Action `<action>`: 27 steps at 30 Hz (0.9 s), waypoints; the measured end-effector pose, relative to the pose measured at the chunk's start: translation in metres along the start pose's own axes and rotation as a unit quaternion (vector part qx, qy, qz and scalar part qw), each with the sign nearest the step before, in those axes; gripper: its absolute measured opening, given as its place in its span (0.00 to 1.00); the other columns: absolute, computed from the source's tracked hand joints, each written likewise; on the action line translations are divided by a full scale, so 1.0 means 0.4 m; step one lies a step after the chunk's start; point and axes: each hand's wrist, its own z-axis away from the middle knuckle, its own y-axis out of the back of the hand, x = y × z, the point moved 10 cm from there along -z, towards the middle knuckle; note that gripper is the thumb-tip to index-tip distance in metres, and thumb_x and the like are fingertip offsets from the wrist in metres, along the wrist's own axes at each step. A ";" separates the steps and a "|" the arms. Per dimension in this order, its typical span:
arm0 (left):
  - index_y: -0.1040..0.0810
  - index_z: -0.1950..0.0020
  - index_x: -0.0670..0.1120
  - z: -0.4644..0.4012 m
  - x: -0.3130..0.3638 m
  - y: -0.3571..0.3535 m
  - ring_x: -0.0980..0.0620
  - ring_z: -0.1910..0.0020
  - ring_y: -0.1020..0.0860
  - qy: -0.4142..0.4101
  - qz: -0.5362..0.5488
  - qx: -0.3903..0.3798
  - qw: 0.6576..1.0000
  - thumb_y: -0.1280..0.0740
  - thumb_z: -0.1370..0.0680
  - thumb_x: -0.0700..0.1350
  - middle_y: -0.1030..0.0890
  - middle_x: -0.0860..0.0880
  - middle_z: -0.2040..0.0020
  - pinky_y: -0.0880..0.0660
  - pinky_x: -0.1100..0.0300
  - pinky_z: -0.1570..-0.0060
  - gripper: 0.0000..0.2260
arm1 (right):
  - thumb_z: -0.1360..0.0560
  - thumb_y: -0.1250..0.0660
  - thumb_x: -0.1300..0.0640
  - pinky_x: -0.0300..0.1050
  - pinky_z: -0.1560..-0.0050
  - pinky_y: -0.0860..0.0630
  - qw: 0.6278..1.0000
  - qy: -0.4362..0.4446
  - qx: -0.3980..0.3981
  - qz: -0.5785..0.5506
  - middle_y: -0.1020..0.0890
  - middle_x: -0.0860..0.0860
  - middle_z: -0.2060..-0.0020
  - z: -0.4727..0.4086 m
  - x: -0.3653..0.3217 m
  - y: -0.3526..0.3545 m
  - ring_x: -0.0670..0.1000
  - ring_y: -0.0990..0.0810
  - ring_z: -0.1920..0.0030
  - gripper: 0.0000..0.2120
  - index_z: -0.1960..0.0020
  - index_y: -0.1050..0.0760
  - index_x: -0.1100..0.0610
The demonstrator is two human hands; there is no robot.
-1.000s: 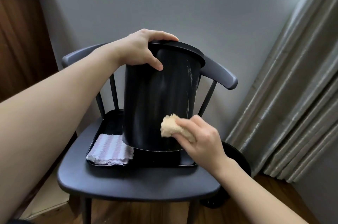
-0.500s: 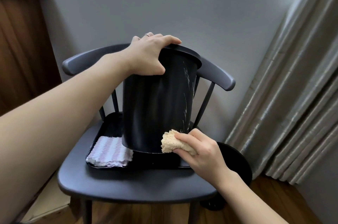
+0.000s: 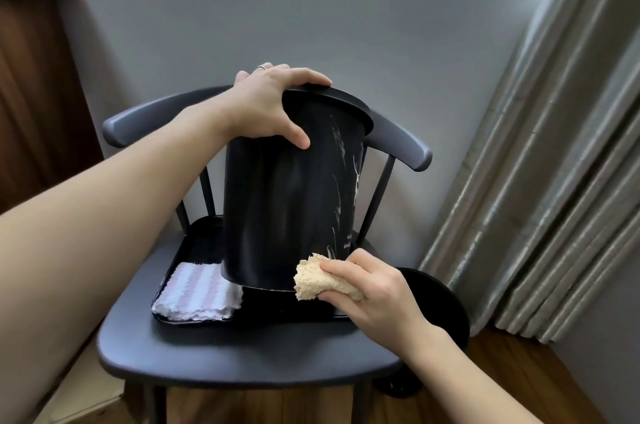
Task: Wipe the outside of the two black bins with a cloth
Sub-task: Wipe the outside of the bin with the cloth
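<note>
While the black bin (image 3: 291, 201) stands on a dark tray (image 3: 194, 243) on the chair seat, tipped a bit so its top leans toward the right, the person has both hands on it. It's got pale scratchy-looking marks and a bit of white print down its right side, too small to read from where I'm standing. Left hand (image 3: 270, 104) grips the rim at the top, fingers curled over the edge and the thumb pressed flat on the front wall; there's a ring on one finger. Right hand (image 3: 367, 288) is down at the bin's lower right edge, fingers and thumb pinched around a bunched-up beige cloth (image 3: 318, 279), which is touching the bin right near its base. Also on the tray, just left of the bin's bottom, lies a folded pink-and-white striped cloth (image 3: 197, 292). All of it sits on a dark grey wooden chair (image 3: 242, 357) with a curved back rail. Second black bin (image 3: 440, 305) is on the wood floor behind the right wrist, mostly hidden. Grey curtain (image 3: 561, 181) hangs on the right, plain wall behind, window strip up top.
</note>
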 end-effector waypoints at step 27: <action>0.30 0.29 0.70 0.029 -0.009 0.011 0.61 0.41 0.40 -0.022 0.026 -0.021 0.999 0.19 0.33 0.45 0.27 0.65 0.43 0.42 0.57 0.34 0.38 | 0.25 0.28 0.48 0.54 0.54 0.23 0.987 -0.088 0.115 0.067 0.21 0.52 0.58 -0.361 0.040 0.146 0.54 0.21 0.58 0.13 0.43 0.19 0.52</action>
